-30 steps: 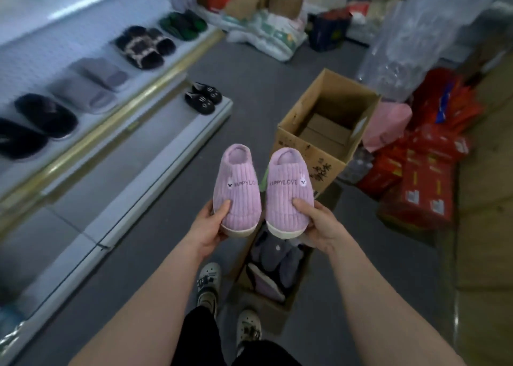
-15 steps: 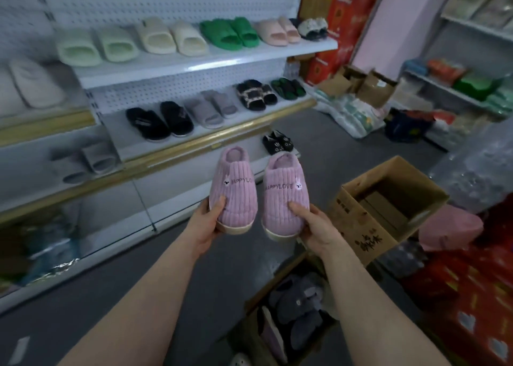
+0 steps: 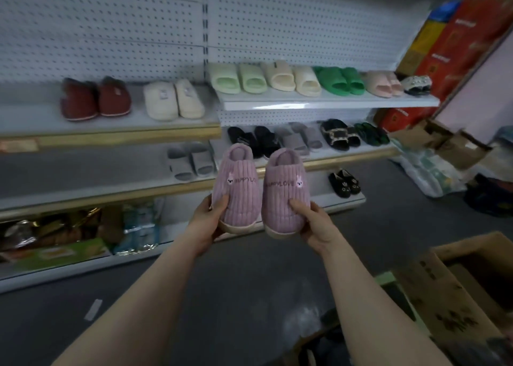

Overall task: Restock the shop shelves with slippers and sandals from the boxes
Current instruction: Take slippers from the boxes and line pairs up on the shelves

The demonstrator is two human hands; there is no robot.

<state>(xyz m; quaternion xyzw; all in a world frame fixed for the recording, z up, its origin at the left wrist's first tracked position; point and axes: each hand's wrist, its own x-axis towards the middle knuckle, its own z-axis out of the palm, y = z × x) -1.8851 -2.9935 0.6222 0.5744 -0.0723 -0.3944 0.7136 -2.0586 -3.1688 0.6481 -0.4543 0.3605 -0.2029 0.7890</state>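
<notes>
Since the earlier frame my view has swung up and left to face the shelving; the cardboard box (image 3: 455,288) now sits at lower right. Risk: each purple slipper is pinched only at its toe, so I judge either could pivot out and drop during the reach to the shelf (image 3: 111,124). My left hand (image 3: 206,224) is closed on the left purple slipper (image 3: 236,188), thumb on top; my right hand (image 3: 313,221) likewise grips the right purple slipper (image 3: 286,193). Both slippers sit at frame centre, clear of the shelves
</notes>
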